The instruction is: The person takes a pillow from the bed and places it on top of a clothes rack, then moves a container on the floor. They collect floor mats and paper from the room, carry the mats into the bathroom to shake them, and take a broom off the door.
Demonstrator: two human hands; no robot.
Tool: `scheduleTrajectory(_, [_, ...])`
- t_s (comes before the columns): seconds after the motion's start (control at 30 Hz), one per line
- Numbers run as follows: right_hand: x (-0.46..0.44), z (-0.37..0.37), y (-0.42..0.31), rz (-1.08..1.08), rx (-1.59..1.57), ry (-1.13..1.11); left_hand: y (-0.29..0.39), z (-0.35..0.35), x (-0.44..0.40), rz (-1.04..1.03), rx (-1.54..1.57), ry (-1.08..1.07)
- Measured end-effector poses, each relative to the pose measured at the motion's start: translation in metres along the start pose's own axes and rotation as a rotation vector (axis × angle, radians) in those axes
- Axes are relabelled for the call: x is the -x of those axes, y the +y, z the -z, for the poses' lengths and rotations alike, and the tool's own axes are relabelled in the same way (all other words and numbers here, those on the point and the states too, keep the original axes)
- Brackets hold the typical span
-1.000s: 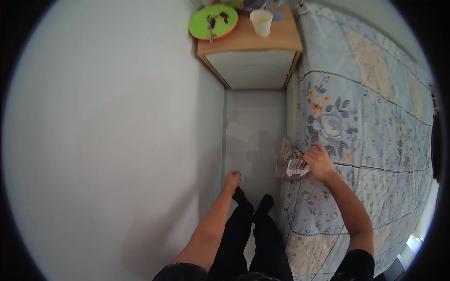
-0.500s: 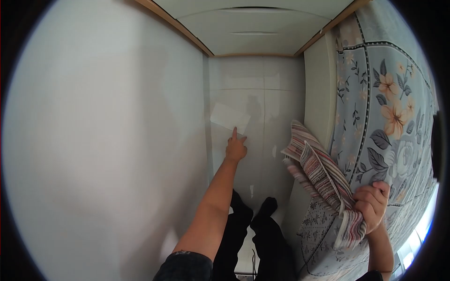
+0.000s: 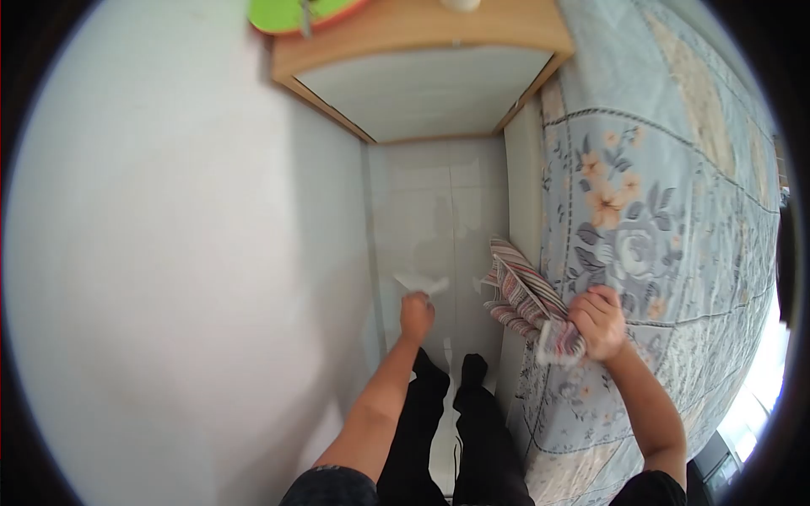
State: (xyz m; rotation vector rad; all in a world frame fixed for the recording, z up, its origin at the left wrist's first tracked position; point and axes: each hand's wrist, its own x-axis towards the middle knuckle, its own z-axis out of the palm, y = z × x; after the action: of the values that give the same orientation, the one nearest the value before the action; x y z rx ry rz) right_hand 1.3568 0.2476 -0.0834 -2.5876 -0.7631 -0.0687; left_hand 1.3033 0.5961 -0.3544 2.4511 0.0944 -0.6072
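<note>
My left hand (image 3: 417,315) reaches down over the tiled floor, its fingers closed at the near edge of a white sheet of paper (image 3: 415,281). The sheet looks curled, with its sides raised. My right hand (image 3: 599,323) rests against the side of the bed, its fingers wrapped round a striped cloth (image 3: 527,291) in red, white and grey. From that hand the cloth hangs in folds past the bed's edge toward the floor. Under the hand lies a grey flowered bedspread (image 3: 666,278).
A white wall (image 3: 186,253) bounds the left side. Ahead stands a wooden-edged cabinet (image 3: 430,93), with a green and orange round object (image 3: 295,15) on top. The bed's pale side (image 3: 523,169) borders the narrow tiled floor (image 3: 477,202). My feet in black socks (image 3: 474,368) stand close behind the paper.
My left hand has gone from an outstretched finger at the flat paper to a closed grip, and the paper now curls up. The view has tilted upward, showing the cabinet top.
</note>
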Motion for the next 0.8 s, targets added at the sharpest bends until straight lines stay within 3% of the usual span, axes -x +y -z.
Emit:
scheduleTrajectory(0.17, [0.001, 0.010, -0.013, -0.020, 0.103, -0.073, 0.046, 0.079, 0.160, 0.073, 0.042, 0.038])
scheduleTrajectory(0.23, [0.003, 0.006, -0.019, -0.029, 0.177, -0.023, 0.084, 0.126, 0.232, 0.244, 0.072, -0.008])
scheduleTrajectory(0.3, [-0.001, 0.009, -0.041, -0.196, 0.189, -0.129, 0.097, 0.157, 0.311, 0.206, 0.171, 0.027])
scheduleTrajectory(0.37, [-0.006, 0.007, -0.090, -0.502, 0.100, -0.223, 0.094, 0.176, 0.394, 0.030, 0.053, 0.112])
scheduleTrajectory(0.43, [-0.010, -0.006, -0.146, -0.824, -0.367, -0.038, 0.116, 0.226, 0.463, 0.123, 0.066, -0.111])
scheduleTrajectory(0.5, [0.012, -0.015, -0.200, -0.642, -0.279, -0.146, 0.132, 0.260, 0.536, 0.252, 0.039, -0.158])
scheduleTrajectory(0.57, [0.024, -0.011, -0.246, -0.238, -0.184, -0.326, 0.119, 0.256, 0.605, 0.355, 0.062, 0.018])
scheduleTrajectory(0.67, [0.019, 0.036, -0.338, -0.104, -0.314, -0.782, 0.114, 0.249, 0.696, 0.574, 0.168, 0.184])
scheduleTrajectory(0.73, [0.022, 0.075, -0.404, -0.011, -0.348, -0.823, 0.110, 0.250, 0.744, 0.698, 0.292, 0.209])
scheduleTrajectory(0.8, [0.038, 0.027, -0.466, 0.331, -0.243, -0.793, 0.115, 0.196, 0.800, 0.776, 0.471, 0.384])
